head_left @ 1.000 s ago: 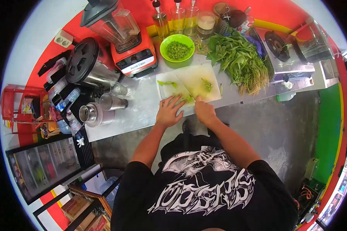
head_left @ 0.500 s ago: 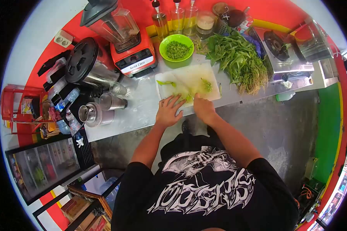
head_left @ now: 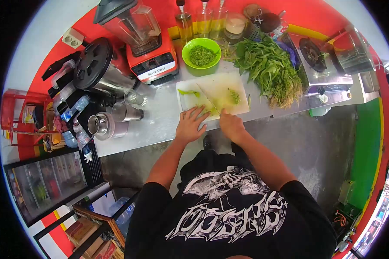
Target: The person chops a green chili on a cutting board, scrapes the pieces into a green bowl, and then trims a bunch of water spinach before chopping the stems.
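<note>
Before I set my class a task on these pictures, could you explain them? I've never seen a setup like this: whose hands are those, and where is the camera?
There is no machine here: a person works with two bare hands. One camera, worn on the head, looks forward and down, so the shirt fills the bottom of the view.

The right hand holds a knife, its blade slanting over a white cutting board. The left hand rests at the board's near edge, fingers spread; whether they pin anything is too small to tell.

Chopped greens lie on the board. Beyond it on the metal counter are a green bowl of chopped greens, a red blender to its left and a leafy bundle to its right.
</note>
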`<state>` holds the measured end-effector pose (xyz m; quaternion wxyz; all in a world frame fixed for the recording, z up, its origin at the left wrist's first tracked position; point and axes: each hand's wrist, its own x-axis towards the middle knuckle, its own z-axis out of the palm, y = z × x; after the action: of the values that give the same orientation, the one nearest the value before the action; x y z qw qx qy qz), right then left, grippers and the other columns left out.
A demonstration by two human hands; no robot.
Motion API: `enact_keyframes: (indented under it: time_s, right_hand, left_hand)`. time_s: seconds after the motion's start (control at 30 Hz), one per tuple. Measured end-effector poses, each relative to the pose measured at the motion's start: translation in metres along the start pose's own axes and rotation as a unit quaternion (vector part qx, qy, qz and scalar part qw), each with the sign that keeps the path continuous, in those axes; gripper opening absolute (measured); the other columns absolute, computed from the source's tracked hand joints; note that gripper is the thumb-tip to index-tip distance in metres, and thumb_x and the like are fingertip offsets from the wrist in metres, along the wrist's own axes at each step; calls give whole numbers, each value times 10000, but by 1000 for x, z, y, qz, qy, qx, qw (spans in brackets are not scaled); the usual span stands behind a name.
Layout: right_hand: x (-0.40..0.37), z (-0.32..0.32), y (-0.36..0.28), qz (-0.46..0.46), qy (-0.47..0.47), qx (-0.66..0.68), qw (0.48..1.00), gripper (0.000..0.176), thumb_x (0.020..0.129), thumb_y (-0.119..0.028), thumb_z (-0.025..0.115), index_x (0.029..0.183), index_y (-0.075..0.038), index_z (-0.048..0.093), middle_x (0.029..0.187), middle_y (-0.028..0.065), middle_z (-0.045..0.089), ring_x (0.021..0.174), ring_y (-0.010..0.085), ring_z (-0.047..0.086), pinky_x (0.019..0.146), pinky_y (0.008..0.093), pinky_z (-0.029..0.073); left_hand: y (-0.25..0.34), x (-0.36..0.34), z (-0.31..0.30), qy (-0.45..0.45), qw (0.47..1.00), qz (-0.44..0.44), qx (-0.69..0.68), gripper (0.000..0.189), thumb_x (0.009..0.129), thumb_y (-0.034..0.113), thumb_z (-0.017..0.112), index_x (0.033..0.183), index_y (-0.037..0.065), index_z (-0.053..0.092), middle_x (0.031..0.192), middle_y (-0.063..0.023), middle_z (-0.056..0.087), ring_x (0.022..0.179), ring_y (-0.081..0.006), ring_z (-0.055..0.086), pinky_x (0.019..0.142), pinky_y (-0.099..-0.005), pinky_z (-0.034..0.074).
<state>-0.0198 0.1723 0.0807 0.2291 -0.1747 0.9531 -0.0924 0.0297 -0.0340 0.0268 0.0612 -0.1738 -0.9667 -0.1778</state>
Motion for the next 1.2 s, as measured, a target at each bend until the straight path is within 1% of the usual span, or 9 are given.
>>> enact_keyframes:
  time_s: [0.03, 0.2, 0.43, 0.67, 0.8, 0.9, 1.03, 1.13, 1.2]
  right_hand:
    - [-4, 2, -2, 14, -2, 2, 1000, 279, 879, -70, 629, 1111, 30, 513, 950, 259, 726, 902, 400, 743, 725, 482, 606]
    - [8, 29, 1, 34, 11, 10, 999, 272, 886, -67, 608, 1121, 34, 518, 951, 254, 727, 901, 398, 743, 752, 489, 602]
    - [1, -26, 0, -19, -5, -23, 1000, 214, 901, -83, 579, 1077, 36, 556, 915, 240, 732, 879, 400, 746, 755, 493, 597]
    - [6, 28, -1, 31, 8, -21, 999, 302, 895, -115, 617, 1130, 51, 523, 902, 222, 736, 871, 378, 752, 740, 473, 604]
    - [6, 6, -3, -28, 41, -21, 999, 284, 878, -84, 631, 1107, 44, 525, 895, 219, 735, 860, 375, 751, 741, 467, 607]
    - [-1, -3, -8, 17, -11, -16, 1000, 309, 858, -54, 650, 1122, 47, 525, 951, 232, 731, 912, 384, 743, 777, 460, 603]
    - [-1, 23, -4, 26, -17, -41, 999, 293, 869, -67, 644, 1122, 25, 530, 968, 228, 735, 900, 377, 747, 762, 460, 604]
    - [17, 22, -4, 48, 11, 15, 999, 280, 877, -75, 638, 1125, 14, 541, 966, 225, 740, 892, 384, 747, 764, 465, 602]
    - [25, 8, -5, -3, 1, -26, 1000, 280, 883, -81, 632, 1127, 27, 548, 969, 229, 741, 890, 397, 744, 760, 471, 600]
  left_hand:
    - [-1, 0, 0, 0, 1000, 2, -1, 510, 897, 385, 647, 1395, 278, 613, 1541, 11, 481, 1378, -260, 436, 1090, -475, 350]
    - [-3, 1, 1, -11, 1000, 4, 3, 511, 896, 389, 647, 1394, 277, 614, 1550, 9, 468, 1380, -267, 429, 1093, -481, 346]
    - [-1, 0, -1, -15, 1000, -2, 3, 517, 894, 384, 648, 1398, 274, 612, 1559, 7, 460, 1380, -269, 428, 1088, -481, 347]
    - [-3, 1, 1, -3, 1000, 0, -17, 529, 861, 359, 686, 1378, 265, 632, 1518, -10, 514, 1368, -290, 454, 1078, -494, 352]
    - [-1, -1, 0, 5, 1000, 2, -24, 528, 861, 359, 687, 1375, 254, 635, 1520, -11, 512, 1364, -290, 456, 1079, -498, 350]
    - [-2, 1, -1, 3, 1000, -1, -21, 523, 866, 358, 684, 1375, 249, 635, 1522, -12, 509, 1364, -289, 455, 1080, -498, 348]
    - [-3, 1, -1, -7, 1000, -1, -15, 517, 874, 358, 679, 1377, 247, 634, 1521, -11, 510, 1363, -285, 457, 1087, -495, 340]
    - [-2, 1, -2, -8, 1000, -4, -23, 521, 872, 360, 681, 1379, 252, 633, 1525, -7, 505, 1371, -280, 449, 1094, -488, 336]
    - [-1, 1, -2, -5, 1000, -2, -24, 525, 868, 361, 684, 1379, 252, 632, 1526, -6, 504, 1372, -280, 446, 1094, -485, 338]
